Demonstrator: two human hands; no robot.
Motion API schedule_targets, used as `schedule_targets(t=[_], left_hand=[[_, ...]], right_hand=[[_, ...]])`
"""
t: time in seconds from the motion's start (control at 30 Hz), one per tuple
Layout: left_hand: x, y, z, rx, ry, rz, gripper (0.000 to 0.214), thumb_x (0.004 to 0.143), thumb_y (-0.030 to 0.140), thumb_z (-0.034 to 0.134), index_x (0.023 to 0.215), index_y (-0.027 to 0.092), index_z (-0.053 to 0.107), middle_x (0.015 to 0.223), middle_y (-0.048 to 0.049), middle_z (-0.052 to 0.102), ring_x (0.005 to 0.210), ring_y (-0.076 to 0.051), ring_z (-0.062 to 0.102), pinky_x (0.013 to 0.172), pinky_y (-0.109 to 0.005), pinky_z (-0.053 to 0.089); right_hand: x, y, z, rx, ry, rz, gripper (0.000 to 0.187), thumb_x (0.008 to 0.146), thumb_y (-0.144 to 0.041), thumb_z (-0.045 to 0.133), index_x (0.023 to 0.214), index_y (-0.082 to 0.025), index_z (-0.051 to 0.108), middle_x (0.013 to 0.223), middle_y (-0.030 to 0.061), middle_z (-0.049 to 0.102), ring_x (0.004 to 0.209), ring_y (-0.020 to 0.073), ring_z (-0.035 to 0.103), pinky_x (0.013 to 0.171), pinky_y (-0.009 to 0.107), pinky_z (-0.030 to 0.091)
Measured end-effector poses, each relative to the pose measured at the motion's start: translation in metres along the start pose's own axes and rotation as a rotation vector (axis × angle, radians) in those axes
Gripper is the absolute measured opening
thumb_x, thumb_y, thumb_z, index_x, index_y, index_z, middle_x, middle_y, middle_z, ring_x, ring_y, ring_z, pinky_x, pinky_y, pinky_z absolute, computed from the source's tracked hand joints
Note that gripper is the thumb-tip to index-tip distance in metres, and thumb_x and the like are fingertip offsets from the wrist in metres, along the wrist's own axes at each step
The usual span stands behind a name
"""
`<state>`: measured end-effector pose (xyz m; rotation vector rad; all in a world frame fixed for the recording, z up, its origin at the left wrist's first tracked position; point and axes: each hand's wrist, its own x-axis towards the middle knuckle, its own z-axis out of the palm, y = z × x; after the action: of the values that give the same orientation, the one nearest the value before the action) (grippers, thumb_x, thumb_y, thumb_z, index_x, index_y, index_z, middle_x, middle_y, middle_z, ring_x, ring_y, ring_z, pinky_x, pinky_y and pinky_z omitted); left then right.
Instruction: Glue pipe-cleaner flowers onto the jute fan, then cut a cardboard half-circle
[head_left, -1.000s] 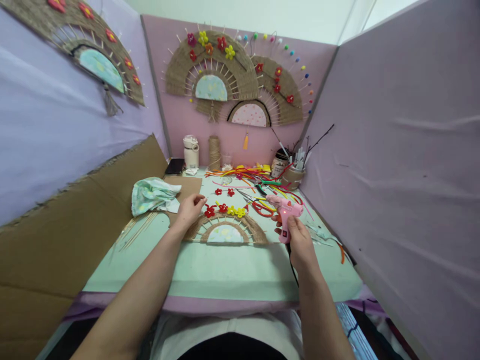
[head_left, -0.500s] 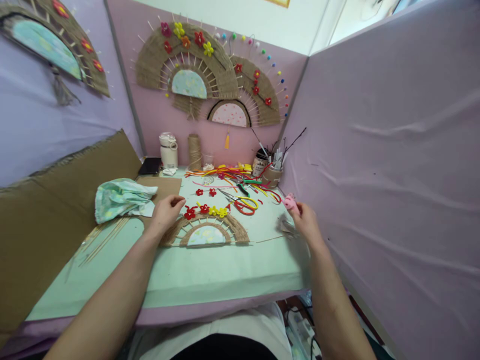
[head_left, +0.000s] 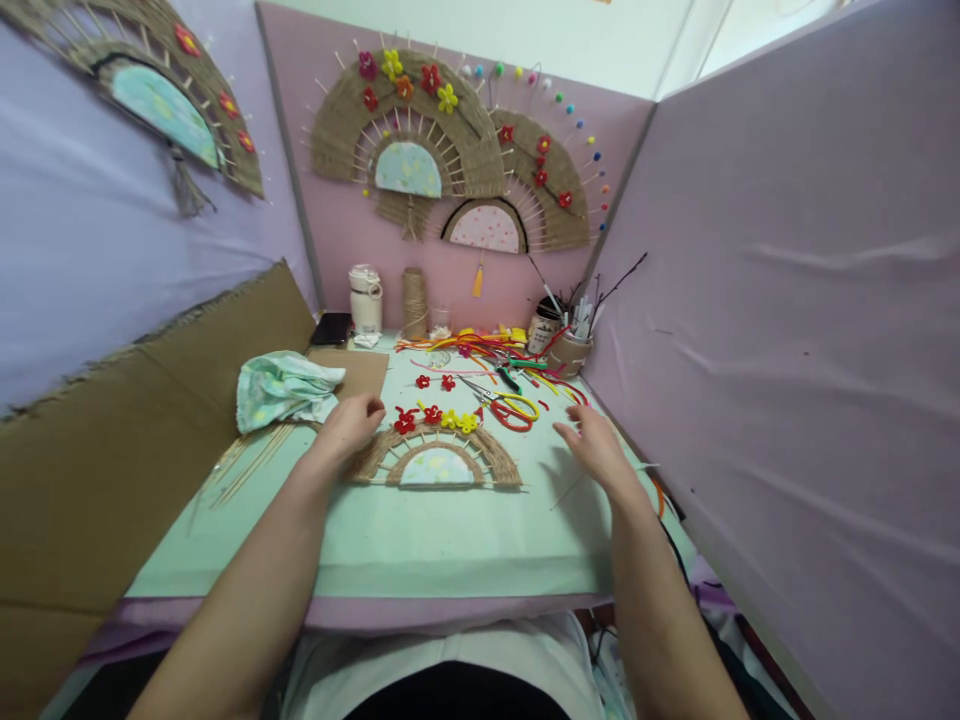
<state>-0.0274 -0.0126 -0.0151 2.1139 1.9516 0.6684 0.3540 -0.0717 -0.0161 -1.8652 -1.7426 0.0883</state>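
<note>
Half-ring fan of brown jute twine woven over pale sticks, with a pale green-and-white patterned half-disc centre (head_left: 437,467), lies on the mint-green cloth-covered table (head_left: 450,545), between the two hands, straight edge toward the person. Along its curved top edge: two red fuzzy flowers (head_left: 406,421) on the left, two yellow fuzzy flowers (head_left: 467,424) to their right. Left hand (head_left: 349,428) is at the fan's left end, fingers curled, thumb and index tips close together; can't tell if they pinch anything or if the hand touches the fan. Right hand (head_left: 598,448) is over the table right of the fan, apart from it, thumb and fingers spread apart. Behind the fan, two loose red fuzzy flowers (head_left: 448,383) side by side; right of those, metal scissors with red and yellow handles (head_left: 490,397). Farther back, a heap of red, orange and yellow fuzzy stems (head_left: 480,345). Left of the left hand, a crumpled green-and-white patterned cloth (head_left: 279,390), thin pale wooden sticks (head_left: 259,466) just in front of it. Upright spool of brown twine (head_left: 414,305) at the back, beside a cream lidded bottle (head_left: 366,302).
</note>
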Motion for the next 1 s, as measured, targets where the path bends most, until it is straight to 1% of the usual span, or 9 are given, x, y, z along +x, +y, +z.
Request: schedule_targets(t=[0.07, 0.13, 0.2, 0.27, 0.47, 0.63, 0.77, 0.9, 1.0], left_hand=[[-0.002, 0.000, -0.003, 0.059, -0.049, 0.008, 0.022, 0.079, 0.025, 0.048, 0.084, 0.019, 0.069, 0.089, -0.0106, 0.073, 0.085, -0.026, 0.065, 0.073, -0.031, 0.045], [-0.005, 0.002, -0.005, 0.105, -0.095, 0.009, 0.023, 0.078, 0.022, 0.047, 0.084, 0.018, 0.068, 0.088, -0.0117, 0.072, 0.084, -0.027, 0.065, 0.072, -0.031, 0.045], [-0.007, 0.004, -0.006, 0.129, -0.126, 0.011, 0.024, 0.077, 0.020, 0.046, 0.085, 0.019, 0.069, 0.089, -0.0125, 0.072, 0.085, -0.027, 0.065, 0.072, -0.031, 0.045], [-0.009, 0.006, -0.007, 0.135, -0.148, 0.011, 0.026, 0.075, 0.018, 0.045, 0.085, 0.019, 0.068, 0.090, -0.0127, 0.072, 0.085, -0.027, 0.065, 0.072, -0.031, 0.045], [-0.008, 0.006, -0.006, 0.002, -0.185, 0.004, 0.024, 0.071, 0.016, 0.045, 0.085, 0.020, 0.065, 0.082, -0.0084, 0.072, 0.077, -0.024, 0.065, 0.069, -0.029, 0.045], [-0.004, 0.003, -0.003, -0.263, -0.208, -0.110, 0.024, 0.066, 0.018, 0.048, 0.086, 0.019, 0.061, 0.076, -0.0063, 0.070, 0.062, -0.019, 0.063, 0.057, -0.026, 0.045], [-0.005, 0.006, -0.003, -0.512, -0.201, -0.197, 0.029, 0.066, 0.022, 0.049, 0.092, 0.017, 0.061, 0.078, -0.0049, 0.067, 0.061, -0.016, 0.061, 0.051, -0.024, 0.045], [-0.007, 0.012, -0.011, -0.651, -0.087, -0.162, 0.034, 0.069, 0.030, 0.054, 0.100, 0.016, 0.061, 0.091, -0.0063, 0.065, 0.073, -0.016, 0.062, 0.056, -0.023, 0.047], [-0.007, 0.015, -0.017, -0.756, 0.048, -0.079, 0.041, 0.071, 0.036, 0.058, 0.108, 0.017, 0.057, 0.103, -0.0081, 0.063, 0.084, -0.018, 0.064, 0.066, -0.026, 0.051]], right_hand=[[0.011, -0.026, 0.014, 0.170, -0.196, -0.057, 0.019, 0.083, -0.035, 0.055, 0.087, -0.020, 0.066, 0.085, 0.0081, 0.069, 0.076, 0.0218, 0.060, 0.069, 0.031, 0.041], [0.021, -0.048, 0.031, 0.190, -0.343, -0.088, 0.019, 0.080, -0.033, 0.060, 0.066, -0.021, 0.062, 0.069, 0.0050, 0.065, 0.063, 0.0185, 0.055, 0.061, 0.029, 0.036], [0.028, -0.063, 0.045, 0.140, -0.415, -0.097, 0.027, 0.079, -0.032, 0.061, 0.055, -0.020, 0.056, 0.062, 0.0046, 0.061, 0.059, 0.0167, 0.051, 0.058, 0.028, 0.033], [0.030, -0.068, 0.054, 0.120, -0.439, -0.083, 0.031, 0.079, -0.032, 0.061, 0.052, -0.020, 0.053, 0.061, 0.0048, 0.060, 0.057, 0.0160, 0.049, 0.057, 0.028, 0.031], [0.024, -0.061, 0.057, 0.368, -0.439, -0.028, 0.033, 0.073, -0.038, 0.065, 0.048, -0.020, 0.054, 0.052, 0.0015, 0.056, 0.051, 0.0145, 0.045, 0.053, 0.028, 0.029], [0.019, -0.058, 0.056, 0.556, -0.403, 0.041, 0.031, 0.067, -0.046, 0.067, 0.055, -0.019, 0.059, 0.052, -0.0023, 0.053, 0.051, 0.0121, 0.042, 0.049, 0.025, 0.029], [0.017, -0.060, 0.056, 0.718, -0.380, 0.110, 0.034, 0.067, -0.051, 0.066, 0.062, -0.018, 0.055, 0.052, -0.0048, 0.049, 0.050, 0.0098, 0.039, 0.047, 0.023, 0.028], [0.018, -0.065, 0.051, 0.934, -0.301, 0.146, 0.040, 0.065, -0.056, 0.067, 0.068, -0.018, 0.055, 0.052, -0.0061, 0.049, 0.047, 0.0088, 0.037, 0.046, 0.022, 0.027], [0.021, -0.068, 0.046, 1.002, -0.198, 0.099, 0.041, 0.066, -0.057, 0.066, 0.072, -0.018, 0.056, 0.056, -0.0055, 0.051, 0.050, 0.0091, 0.039, 0.049, 0.022, 0.030]])
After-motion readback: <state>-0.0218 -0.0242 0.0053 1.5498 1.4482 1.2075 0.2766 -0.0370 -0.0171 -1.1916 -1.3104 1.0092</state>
